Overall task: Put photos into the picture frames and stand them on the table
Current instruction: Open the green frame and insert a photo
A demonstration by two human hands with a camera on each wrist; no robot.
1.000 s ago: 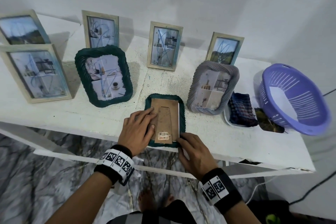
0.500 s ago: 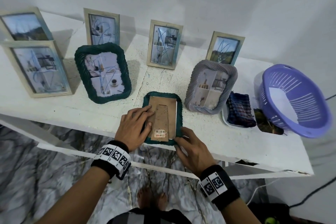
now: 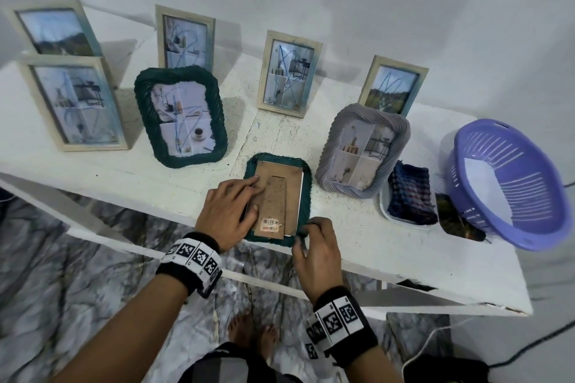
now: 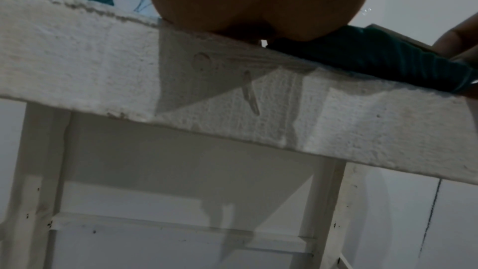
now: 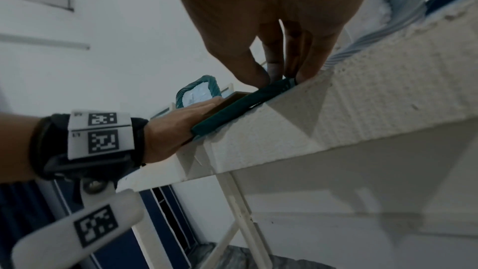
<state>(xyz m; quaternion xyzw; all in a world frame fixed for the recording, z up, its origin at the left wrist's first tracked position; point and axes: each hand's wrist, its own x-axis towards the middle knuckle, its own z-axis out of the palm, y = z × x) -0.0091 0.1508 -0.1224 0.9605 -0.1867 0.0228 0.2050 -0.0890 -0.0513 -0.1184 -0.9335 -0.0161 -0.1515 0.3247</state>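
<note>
White worktop (image 3: 93, 165), near edge — green frame (image 3: 306, 196) face-down. Left hand (image 3: 228, 211) flat, pressing backing board (image 3: 280, 196); right hand (image 3: 317, 253) pinching near corner. Judgement: hold board square, seat evenly — avoid sliding frame off edge.

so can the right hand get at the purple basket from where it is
Probably yes. The right hand sits at the face-down green frame's near corner; only bare tabletop lies along the front edge toward the purple basket.
</note>
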